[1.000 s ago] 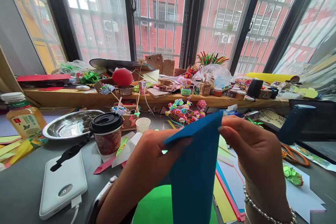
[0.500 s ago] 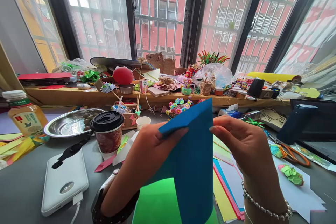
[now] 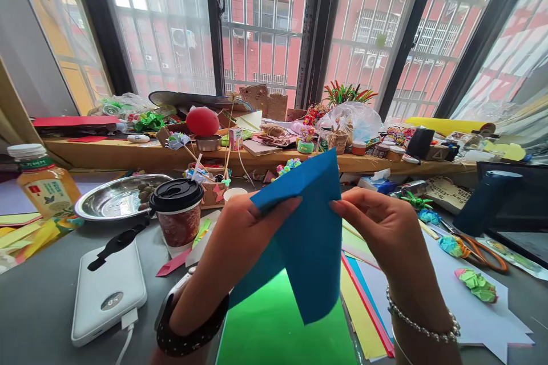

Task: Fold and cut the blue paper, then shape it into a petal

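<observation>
A sheet of blue paper (image 3: 314, 245), bent over with a folded top edge, is held up in front of me. My left hand (image 3: 257, 234) grips its upper left part, thumb lying on the near face and the other fingers hidden behind. At the right edge, my right hand (image 3: 377, 217) pinches the sheet between thumb and fingers. Both lower parts of the blue paper hang down over a bright green sheet (image 3: 282, 331) on the desk.
Left stand a white power bank (image 3: 109, 293) with cable, a lidded paper cup (image 3: 177, 214), a metal dish (image 3: 103, 199) and a juice bottle (image 3: 45, 182). Right lie coloured papers (image 3: 363, 308), a crumpled green paper piece (image 3: 476, 285) and orange-handled scissors (image 3: 483, 254). Crafts crowd the windowsill.
Both hands and the blue paper have shifted slightly up and left. The paper's lower edge has lifted, so more of the green sheet shows beneath it.
</observation>
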Tool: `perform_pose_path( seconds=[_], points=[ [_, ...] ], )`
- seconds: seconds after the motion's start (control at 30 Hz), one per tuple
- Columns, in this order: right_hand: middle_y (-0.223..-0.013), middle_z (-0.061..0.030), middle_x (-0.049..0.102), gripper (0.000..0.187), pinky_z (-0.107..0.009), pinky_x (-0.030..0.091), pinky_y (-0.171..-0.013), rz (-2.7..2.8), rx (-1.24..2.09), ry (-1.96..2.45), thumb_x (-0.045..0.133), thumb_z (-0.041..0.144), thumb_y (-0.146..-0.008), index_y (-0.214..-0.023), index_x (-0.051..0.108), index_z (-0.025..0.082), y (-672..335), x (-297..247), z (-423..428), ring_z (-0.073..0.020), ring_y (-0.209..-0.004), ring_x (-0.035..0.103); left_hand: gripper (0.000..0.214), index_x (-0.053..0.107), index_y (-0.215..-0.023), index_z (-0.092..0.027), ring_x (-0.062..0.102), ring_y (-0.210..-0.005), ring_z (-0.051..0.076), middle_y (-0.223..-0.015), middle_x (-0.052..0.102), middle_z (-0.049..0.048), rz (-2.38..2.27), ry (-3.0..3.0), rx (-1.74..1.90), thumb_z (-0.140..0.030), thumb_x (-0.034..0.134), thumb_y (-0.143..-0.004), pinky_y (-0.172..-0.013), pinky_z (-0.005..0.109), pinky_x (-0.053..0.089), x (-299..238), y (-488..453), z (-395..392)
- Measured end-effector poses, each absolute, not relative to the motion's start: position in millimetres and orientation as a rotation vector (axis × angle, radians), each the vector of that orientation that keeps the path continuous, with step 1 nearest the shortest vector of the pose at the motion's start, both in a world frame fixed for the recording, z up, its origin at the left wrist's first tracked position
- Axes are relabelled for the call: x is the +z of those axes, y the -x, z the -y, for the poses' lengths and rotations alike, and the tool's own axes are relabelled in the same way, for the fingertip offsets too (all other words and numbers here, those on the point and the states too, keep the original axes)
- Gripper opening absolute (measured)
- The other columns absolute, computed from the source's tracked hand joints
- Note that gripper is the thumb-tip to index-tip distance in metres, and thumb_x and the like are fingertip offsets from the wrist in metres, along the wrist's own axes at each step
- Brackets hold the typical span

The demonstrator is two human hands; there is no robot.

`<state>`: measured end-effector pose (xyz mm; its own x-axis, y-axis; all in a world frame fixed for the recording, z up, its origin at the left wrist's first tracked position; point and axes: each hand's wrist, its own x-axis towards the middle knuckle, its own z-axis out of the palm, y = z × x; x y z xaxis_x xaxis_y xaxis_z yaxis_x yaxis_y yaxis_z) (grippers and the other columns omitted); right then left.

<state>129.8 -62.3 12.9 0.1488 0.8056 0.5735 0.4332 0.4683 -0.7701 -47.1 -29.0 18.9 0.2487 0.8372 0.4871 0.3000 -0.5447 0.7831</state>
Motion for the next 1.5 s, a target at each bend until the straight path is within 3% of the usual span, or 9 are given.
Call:
perform_pose_path(
  seconds=[0.43, 0.67, 1.2, 1.37, 1.5],
  points=[
    [-0.060, 0.0005, 0.062, 0.018, -0.024, 0.045, -0.053, 1.466, 0.481, 1.154, 0.064, 0.035, -0.068, -0.061, 0.064, 0.018, -129.9, 11.5, 57.8, -0.0137, -0.057, 0.055, 0.011, 0.068, -0.071, -0.020, 0.060, -0.058, 0.014, -0.061, 0.064, -0.0055, -0.902, -1.718, 1.458, -0.029, 0.061, -0.068, -0.049, 0.019, 0.047, 14.5, 45.4, 21.2],
    [-0.063, -0.0015, 0.062, 0.025, -0.025, 0.045, -0.051, 1.544, 0.583, 1.166, 0.062, 0.042, -0.068, -0.064, 0.065, 0.018, -130.8, 11.6, 57.3, -0.0154, -0.059, 0.055, 0.014, 0.063, -0.060, -0.018, 0.058, -0.054, 0.013, -0.054, 0.061, -0.0067, -0.967, -1.600, 1.588, -0.031, 0.065, -0.065, -0.049, 0.019, 0.049, 17.3, 45.6, 22.9],
    [-0.055, 0.0005, 0.058, 0.025, -0.021, 0.035, -0.042, 1.403, 0.634, 1.219, 0.065, 0.041, -0.065, -0.059, 0.065, 0.017, -128.3, 8.6, 54.6, -0.0109, -0.050, 0.047, 0.020, 0.060, -0.058, -0.015, 0.057, -0.057, 0.014, -0.057, 0.060, -0.0023, -0.870, -1.450, 1.524, -0.034, 0.067, -0.064, -0.052, 0.024, 0.049, 16.9, 51.5, 21.7],
    [-0.051, 0.0009, 0.058, 0.023, -0.020, 0.034, -0.039, 1.302, 0.592, 1.203, 0.067, 0.040, -0.061, -0.057, 0.066, 0.017, -126.9, 8.8, 55.5, -0.0102, -0.046, 0.047, 0.018, 0.067, -0.070, -0.017, 0.061, -0.062, 0.018, -0.061, 0.064, -0.0007, -0.875, -1.591, 1.230, -0.032, 0.069, -0.062, -0.052, 0.026, 0.050, 18.4, 50.5, 22.1],
    [-0.055, 0.0005, 0.059, 0.023, -0.020, 0.036, -0.041, 1.317, 0.652, 1.191, 0.066, 0.040, -0.062, -0.058, 0.065, 0.017, -127.9, 10.0, 55.4, -0.0110, -0.048, 0.049, 0.027, 0.069, -0.079, -0.016, 0.063, -0.069, 0.022, -0.070, 0.068, 0.0019, -0.994, -1.591, 1.328, -0.038, 0.068, -0.062, -0.052, 0.026, 0.050, 17.3, 52.5, 18.3]
  ],
)
